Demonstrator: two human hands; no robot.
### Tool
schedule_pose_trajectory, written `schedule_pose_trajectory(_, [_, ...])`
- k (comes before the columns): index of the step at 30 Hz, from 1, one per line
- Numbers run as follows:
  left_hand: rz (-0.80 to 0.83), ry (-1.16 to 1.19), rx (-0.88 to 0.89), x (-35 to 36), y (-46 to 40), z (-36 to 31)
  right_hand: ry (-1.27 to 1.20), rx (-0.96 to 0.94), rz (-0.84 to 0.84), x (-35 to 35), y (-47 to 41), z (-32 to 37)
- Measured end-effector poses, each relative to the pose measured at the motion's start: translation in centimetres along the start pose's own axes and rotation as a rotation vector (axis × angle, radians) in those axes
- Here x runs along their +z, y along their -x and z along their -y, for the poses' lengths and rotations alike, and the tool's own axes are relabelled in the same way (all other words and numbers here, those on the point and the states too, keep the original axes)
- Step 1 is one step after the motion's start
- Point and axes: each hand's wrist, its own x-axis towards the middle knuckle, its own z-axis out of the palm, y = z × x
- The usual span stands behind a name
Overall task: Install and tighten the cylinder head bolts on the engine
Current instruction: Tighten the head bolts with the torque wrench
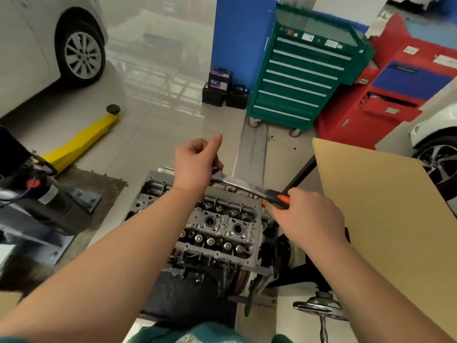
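Head (222, 226) centre frame | right hand (310, 215) grips ratchet (249, 188) handle | left hand (195, 164) curled over its far end | risk: socket slips off bolt if tilted

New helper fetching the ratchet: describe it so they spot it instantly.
Find the engine mid-floor. Above its far end, two hands hold the ratchet, right hand on the handle, left hand at the head. It alone has a chrome shaft with black-and-orange handle.

You have the grey metal cylinder head (222, 224) lying face-up atop the engine (197, 280), valve springs and two dark round bores exposed; a chrome ratchet wrench (247, 185) with black-and-orange handle crosses its far end.
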Motion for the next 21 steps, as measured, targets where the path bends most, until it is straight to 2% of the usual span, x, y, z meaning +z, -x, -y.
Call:
schedule_pose_trajectory(3, [0.056, 0.02, 0.011, 0.1, -0.2, 0.0, -0.028, -0.015, -0.001, 0.4, 1.1, -0.4])
schedule_pose_trajectory(10, [0.159, 0.077, 0.045, -0.7, 0.1, 0.2, -0.09, -0.074, 0.114, -0.3, -1.0, -1.6])
schedule_pose_trajectory(13, [0.266, -0.04, 0.074, -1.5, 0.5, 1.5, -0.18, -0.072, 0.135, 0.1, -2.0, -2.2])
schedule_pose_trajectory(18, [0.306, -0.058, -0.208, -1.8, 1.1, 3.5, -0.298, -0.096, 0.144, 0.5, -3.9, -1.6])
schedule_pose_trajectory(21, [0.19, 0.099, -0.325, -1.1, 0.6, 2.4, -0.344, -0.069, 0.117, -0.7, -5.9, -0.5])
